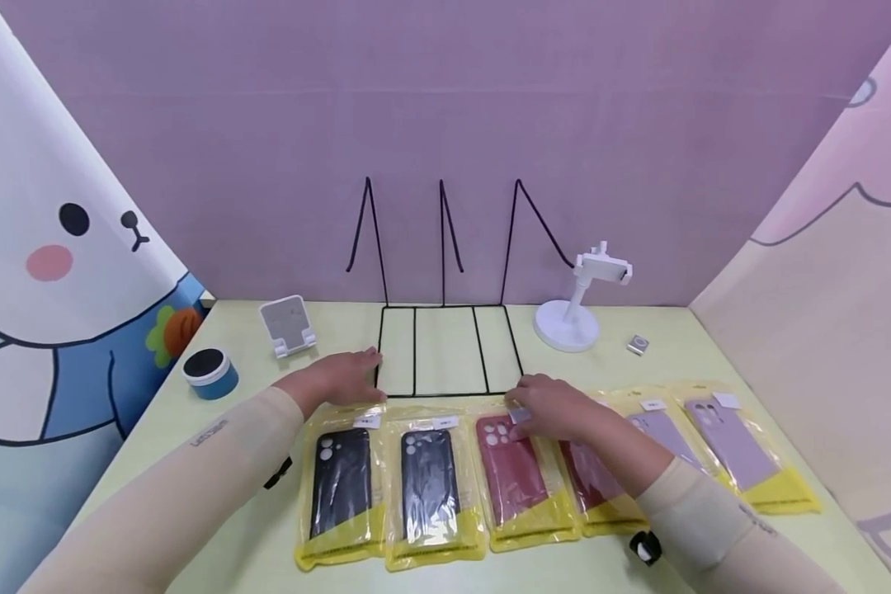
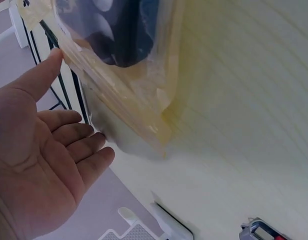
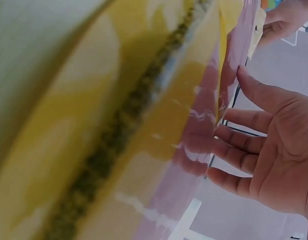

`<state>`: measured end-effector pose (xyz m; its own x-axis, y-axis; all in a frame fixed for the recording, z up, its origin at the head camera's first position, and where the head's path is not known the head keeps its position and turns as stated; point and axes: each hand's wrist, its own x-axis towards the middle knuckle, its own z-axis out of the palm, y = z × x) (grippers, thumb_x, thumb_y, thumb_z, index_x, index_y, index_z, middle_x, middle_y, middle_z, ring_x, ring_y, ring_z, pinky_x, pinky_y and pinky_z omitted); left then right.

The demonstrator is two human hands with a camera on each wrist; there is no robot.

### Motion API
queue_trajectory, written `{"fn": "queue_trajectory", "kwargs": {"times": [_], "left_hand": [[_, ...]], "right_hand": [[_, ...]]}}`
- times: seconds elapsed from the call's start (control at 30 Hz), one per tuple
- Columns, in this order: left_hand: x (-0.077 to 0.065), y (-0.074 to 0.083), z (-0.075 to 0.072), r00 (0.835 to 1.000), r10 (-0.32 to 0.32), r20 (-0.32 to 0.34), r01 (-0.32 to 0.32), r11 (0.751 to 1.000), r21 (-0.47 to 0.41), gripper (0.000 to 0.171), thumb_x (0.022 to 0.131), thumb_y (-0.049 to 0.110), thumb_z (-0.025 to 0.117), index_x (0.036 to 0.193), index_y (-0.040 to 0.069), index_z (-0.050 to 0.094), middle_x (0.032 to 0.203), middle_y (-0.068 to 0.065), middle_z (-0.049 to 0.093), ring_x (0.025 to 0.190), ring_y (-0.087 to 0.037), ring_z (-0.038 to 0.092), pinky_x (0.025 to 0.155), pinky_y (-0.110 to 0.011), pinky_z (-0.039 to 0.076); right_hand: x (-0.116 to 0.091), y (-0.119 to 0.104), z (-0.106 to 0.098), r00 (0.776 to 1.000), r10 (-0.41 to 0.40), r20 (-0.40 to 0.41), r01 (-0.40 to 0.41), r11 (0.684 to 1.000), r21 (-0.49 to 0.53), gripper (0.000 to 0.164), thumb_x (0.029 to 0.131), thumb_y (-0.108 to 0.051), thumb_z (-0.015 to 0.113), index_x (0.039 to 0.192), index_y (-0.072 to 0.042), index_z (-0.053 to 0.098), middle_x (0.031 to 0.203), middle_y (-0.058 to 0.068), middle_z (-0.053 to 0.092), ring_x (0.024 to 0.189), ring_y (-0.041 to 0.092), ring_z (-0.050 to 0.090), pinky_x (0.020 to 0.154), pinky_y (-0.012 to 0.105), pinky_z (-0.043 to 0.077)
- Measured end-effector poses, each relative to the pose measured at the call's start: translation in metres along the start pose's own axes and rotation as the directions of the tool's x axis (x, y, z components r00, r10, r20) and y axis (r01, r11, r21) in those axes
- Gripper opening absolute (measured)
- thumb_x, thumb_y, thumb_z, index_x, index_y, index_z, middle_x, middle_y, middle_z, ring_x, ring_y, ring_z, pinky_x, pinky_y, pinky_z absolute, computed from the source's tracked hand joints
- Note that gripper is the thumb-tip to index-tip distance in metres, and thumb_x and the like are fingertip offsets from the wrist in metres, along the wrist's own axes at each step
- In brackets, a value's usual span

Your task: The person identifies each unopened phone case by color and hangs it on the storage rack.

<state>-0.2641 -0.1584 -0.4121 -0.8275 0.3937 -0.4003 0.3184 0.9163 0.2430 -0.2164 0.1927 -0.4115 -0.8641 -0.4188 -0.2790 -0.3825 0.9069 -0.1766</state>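
Note:
A black wire rack [image 1: 414,355] with upright prongs stands against the back wall. At its front left corner, my left hand [image 1: 345,379] has its fingertips by the side wire. In the left wrist view, the fingers are loosely extended and the thumb tip reaches a bag edge beside the rack. My right hand [image 1: 553,406] is at the front right corner, over the tops of bagged red phone cases [image 1: 520,487], fingers spread in the right wrist view. Bagged black phone cases [image 1: 341,478] lie below my left hand; bagged purple cases [image 1: 738,450] lie at right.
A white phone stand [image 1: 567,326] with a round base stands right of the rack, near a small silver gadget [image 1: 638,344]. On the left are a folding phone holder [image 1: 288,326] and a blue jar [image 1: 211,375] with a dark lid. Printed cloth walls enclose the table.

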Motion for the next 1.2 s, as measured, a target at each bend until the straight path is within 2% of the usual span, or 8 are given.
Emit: {"fn": "queue_trajectory", "kwargs": {"times": [0.17, 0.37, 0.47, 0.6, 0.77, 0.93, 1.07, 1.2], "left_hand": [[0.001, 0.002, -0.001, 1.000, 0.005, -0.001, -0.004, 0.999, 0.051, 0.081, 0.094, 0.046, 0.061, 0.154, 0.004, 0.027, 0.161, -0.020, 0.020, 0.146, -0.040, 0.027, 0.119, -0.052, 0.027], [0.005, 0.001, -0.002, 1.000, 0.025, -0.018, -0.023, 0.995, 0.098, 0.076, 0.095, 0.046, 0.060, 0.153, 0.005, 0.032, 0.160, -0.020, 0.024, 0.142, -0.041, 0.034, 0.117, -0.051, 0.031], [0.007, 0.000, -0.003, 0.999, 0.032, -0.021, -0.029, 0.994, 0.103, 0.076, 0.094, 0.046, 0.061, 0.152, 0.006, 0.034, 0.161, -0.018, 0.021, 0.141, -0.040, 0.036, 0.115, -0.051, 0.033], [0.008, -0.001, -0.004, 0.999, 0.033, -0.027, -0.030, 0.994, 0.102, 0.073, 0.092, 0.047, 0.064, 0.149, 0.007, 0.040, 0.162, -0.014, 0.020, 0.140, -0.039, 0.038, 0.114, -0.051, 0.035], [0.009, -0.001, -0.005, 0.999, 0.033, -0.031, -0.030, 0.995, 0.097, 0.072, 0.090, 0.047, 0.066, 0.147, 0.007, 0.045, 0.162, -0.013, 0.024, 0.139, -0.039, 0.040, 0.113, -0.051, 0.036], [0.010, -0.001, -0.005, 0.999, 0.026, -0.026, -0.023, 0.995, 0.098, 0.072, 0.090, 0.048, 0.066, 0.147, 0.008, 0.045, 0.162, -0.011, 0.025, 0.139, -0.038, 0.040, 0.114, -0.050, 0.035], [0.011, 0.000, -0.006, 0.999, 0.031, -0.030, -0.027, 0.992, 0.120, 0.071, 0.090, 0.048, 0.066, 0.146, 0.008, 0.047, 0.161, -0.012, 0.026, 0.139, -0.038, 0.040, 0.114, -0.050, 0.036], [0.011, 0.000, -0.007, 0.999, 0.035, -0.025, -0.031, 0.991, 0.131, 0.070, 0.090, 0.047, 0.066, 0.145, 0.008, 0.047, 0.161, -0.012, 0.026, 0.138, -0.038, 0.041, 0.113, -0.050, 0.037]], "right_hand": [[0.003, 0.001, -0.001, 0.999, -0.049, 0.018, 0.050, 0.998, -0.035, 0.054, 0.081, -0.040, 0.079, 0.128, -0.016, 0.065, 0.120, 0.002, 0.058, 0.113, 0.023, 0.053, 0.097, 0.042, 0.049], [0.009, 0.002, -0.005, 0.995, -0.092, 0.034, 0.093, 0.995, -0.027, 0.042, 0.080, -0.035, 0.081, 0.115, -0.014, 0.069, 0.102, -0.001, 0.057, 0.096, 0.017, 0.054, 0.087, 0.036, 0.051], [0.012, 0.001, -0.006, 0.996, -0.062, 0.067, 0.062, 0.998, 0.012, 0.037, 0.081, -0.034, 0.080, 0.111, -0.016, 0.069, 0.103, -0.002, 0.061, 0.097, 0.017, 0.057, 0.090, 0.038, 0.052], [0.015, 0.003, -0.008, 0.992, -0.044, 0.116, 0.037, 0.997, 0.063, 0.035, 0.083, -0.032, 0.078, 0.113, -0.016, 0.069, 0.112, 0.000, 0.065, 0.106, 0.019, 0.059, 0.096, 0.040, 0.051], [0.015, 0.010, -0.016, 0.982, -0.127, 0.137, 0.115, 0.989, 0.091, 0.028, 0.085, -0.034, 0.076, 0.106, -0.016, 0.071, 0.105, -0.002, 0.062, 0.098, 0.016, 0.057, 0.092, 0.037, 0.050], [0.009, 0.017, -0.028, 0.978, -0.163, 0.130, 0.138, 0.973, 0.183, 0.032, 0.084, -0.038, 0.076, 0.107, -0.019, 0.066, 0.102, -0.005, 0.061, 0.092, 0.014, 0.055, 0.085, 0.036, 0.050], [0.005, 0.020, -0.036, 0.977, -0.174, 0.125, 0.126, 0.939, 0.320, 0.031, 0.085, -0.037, 0.076, 0.109, -0.023, 0.061, 0.101, -0.005, 0.063, 0.092, 0.016, 0.057, 0.082, 0.036, 0.050], [0.002, 0.021, -0.038, 0.971, -0.228, 0.075, 0.165, 0.862, 0.480, 0.021, 0.093, -0.030, 0.068, 0.108, -0.020, 0.059, 0.098, 0.000, 0.063, 0.087, 0.018, 0.057, 0.075, 0.036, 0.052]]}}
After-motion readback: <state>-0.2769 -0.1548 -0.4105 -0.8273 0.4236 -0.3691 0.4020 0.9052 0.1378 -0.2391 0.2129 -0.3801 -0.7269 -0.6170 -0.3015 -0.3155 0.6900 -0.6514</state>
